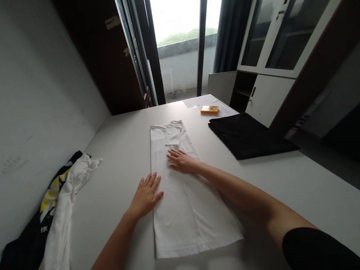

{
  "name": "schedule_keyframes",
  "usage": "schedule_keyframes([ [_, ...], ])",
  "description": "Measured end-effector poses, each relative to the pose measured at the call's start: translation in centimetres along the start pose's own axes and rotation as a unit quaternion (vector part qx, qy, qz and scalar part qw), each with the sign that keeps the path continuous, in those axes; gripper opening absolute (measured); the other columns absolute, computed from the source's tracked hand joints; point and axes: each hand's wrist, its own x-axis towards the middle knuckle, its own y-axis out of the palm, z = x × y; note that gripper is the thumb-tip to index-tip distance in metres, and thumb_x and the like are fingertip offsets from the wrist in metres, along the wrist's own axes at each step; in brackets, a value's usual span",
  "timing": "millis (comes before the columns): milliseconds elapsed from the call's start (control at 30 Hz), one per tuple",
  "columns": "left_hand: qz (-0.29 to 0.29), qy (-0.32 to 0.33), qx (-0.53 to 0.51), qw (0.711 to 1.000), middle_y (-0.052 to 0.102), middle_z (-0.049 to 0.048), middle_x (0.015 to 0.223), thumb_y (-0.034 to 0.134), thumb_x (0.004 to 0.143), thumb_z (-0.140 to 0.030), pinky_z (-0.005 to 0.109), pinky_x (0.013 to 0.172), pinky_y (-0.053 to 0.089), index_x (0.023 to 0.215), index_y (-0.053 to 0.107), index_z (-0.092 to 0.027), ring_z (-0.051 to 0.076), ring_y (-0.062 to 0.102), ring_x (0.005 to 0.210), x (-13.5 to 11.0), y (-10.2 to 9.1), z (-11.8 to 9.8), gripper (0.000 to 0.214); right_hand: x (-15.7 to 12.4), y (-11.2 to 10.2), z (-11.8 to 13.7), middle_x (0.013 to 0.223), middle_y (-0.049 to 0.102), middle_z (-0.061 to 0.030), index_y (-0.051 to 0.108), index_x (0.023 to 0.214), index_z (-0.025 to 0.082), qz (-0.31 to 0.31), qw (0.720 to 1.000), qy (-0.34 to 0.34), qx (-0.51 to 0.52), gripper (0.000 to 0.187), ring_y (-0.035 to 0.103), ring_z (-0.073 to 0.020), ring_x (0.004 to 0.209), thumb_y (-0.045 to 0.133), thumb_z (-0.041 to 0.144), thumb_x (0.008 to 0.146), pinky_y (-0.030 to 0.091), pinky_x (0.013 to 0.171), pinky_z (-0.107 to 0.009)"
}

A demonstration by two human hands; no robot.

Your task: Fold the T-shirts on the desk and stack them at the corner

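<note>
A white garment (178, 223), folded into a long strip, lies flat on the white table (113, 161). Its narrower far end shows a bunched, folded-over part, and a straight hem runs along the near end. My left hand (146, 195) rests on the garment's left edge with the fingers spread, partly on the tabletop. Flat on the upper middle of the cloth, just below the folded-over part, lies my right hand (182, 160), its fingers stretched out. Neither hand grips anything.
Folded black cloth (253, 136) lies at the table's right edge. Behind it are an orange-yellow box (209, 110) and papers (195, 102). Crumpled white clothing (71, 189) and black-and-yellow clothing (25, 244) lie along the left wall. A cabinet (271, 96) stands right of the window.
</note>
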Motion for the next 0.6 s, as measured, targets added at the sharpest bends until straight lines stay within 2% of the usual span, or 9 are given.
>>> schedule_keyframes([
  [133, -0.015, -0.025, -0.015, 0.999, 0.027, 0.0097, 0.169, 0.047, 0.104, -0.047, 0.059, 0.126, 0.015, 0.162, 0.034, -0.024, 0.031, 0.021, 0.158, 0.0, -0.3, 0.1, 0.064, -0.1, 0.6, -0.1, 0.169, 0.024, -0.0159, 0.035, 0.161, 0.016, 0.004, 0.999, 0.038, 0.006, 0.074, 0.017, -0.0312, 0.158, 0.035, 0.062, 0.105, 0.017, 0.126, -0.053],
  [233, -0.028, -0.039, -0.030, 0.998, 0.034, 0.0111, 0.166, 0.050, 0.103, -0.041, 0.062, 0.126, 0.016, 0.158, 0.041, -0.021, 0.031, 0.023, 0.157, -0.1, -0.7, 0.2, 0.059, -1.2, 0.7, -1.3, 0.169, 0.024, -0.0144, 0.034, 0.162, 0.017, -0.011, 0.997, 0.078, 0.004, 0.074, 0.019, -0.0301, 0.157, 0.030, 0.064, 0.105, 0.017, 0.127, -0.051],
  [300, -0.041, -0.028, -0.036, 0.998, 0.038, 0.0120, 0.165, 0.052, 0.102, -0.039, 0.062, 0.126, 0.016, 0.154, 0.047, -0.021, 0.031, 0.025, 0.156, -0.2, -1.0, -0.3, 0.056, -2.2, 0.5, -2.5, 0.169, 0.024, -0.0131, 0.032, 0.163, 0.017, -0.008, 0.997, 0.076, 0.002, 0.077, 0.019, -0.0291, 0.157, 0.027, 0.066, 0.104, 0.016, 0.127, -0.049],
  [400, -0.055, 0.020, -0.048, 0.997, 0.039, 0.0123, 0.164, 0.055, 0.100, -0.040, 0.061, 0.126, 0.017, 0.151, 0.051, -0.022, 0.031, 0.027, 0.156, -0.4, -1.4, -2.3, 0.054, -3.4, -0.2, -4.6, 0.170, 0.021, -0.0120, 0.030, 0.164, 0.016, 0.007, 0.996, 0.091, -0.009, 0.080, 0.017, -0.0282, 0.158, 0.026, 0.068, 0.103, 0.015, 0.128, -0.047],
  [467, -0.051, 0.070, -0.061, 0.994, 0.038, 0.0119, 0.165, 0.057, 0.100, -0.040, 0.060, 0.126, 0.019, 0.152, 0.049, -0.023, 0.031, 0.029, 0.155, -0.5, -1.7, -4.4, 0.056, -3.7, -0.8, -5.8, 0.170, 0.019, -0.0123, 0.028, 0.164, 0.015, 0.015, 0.989, 0.143, -0.016, 0.080, 0.016, -0.0288, 0.158, 0.025, 0.067, 0.103, 0.015, 0.127, -0.049],
  [533, -0.040, 0.125, -0.075, 0.988, 0.038, 0.0106, 0.165, 0.058, 0.099, -0.038, 0.057, 0.127, 0.020, 0.152, 0.048, -0.025, 0.030, 0.031, 0.154, -0.7, -2.0, -6.6, 0.055, -3.9, -1.1, -6.2, 0.170, 0.018, -0.0134, 0.027, 0.164, 0.014, 0.008, 0.981, 0.194, -0.021, 0.078, 0.014, -0.0299, 0.158, 0.024, 0.064, 0.104, 0.015, 0.127, -0.052],
  [600, -0.027, 0.172, -0.087, 0.981, 0.039, 0.0094, 0.164, 0.058, 0.100, -0.037, 0.055, 0.129, 0.020, 0.151, 0.050, -0.025, 0.028, 0.032, 0.154, -1.0, -2.3, -8.6, 0.053, -4.1, -1.1, -5.8, 0.171, 0.017, -0.0138, 0.030, 0.163, 0.013, -0.011, 0.980, 0.198, -0.026, 0.076, 0.012, -0.0298, 0.159, 0.023, 0.062, 0.105, 0.014, 0.127, -0.052],
])
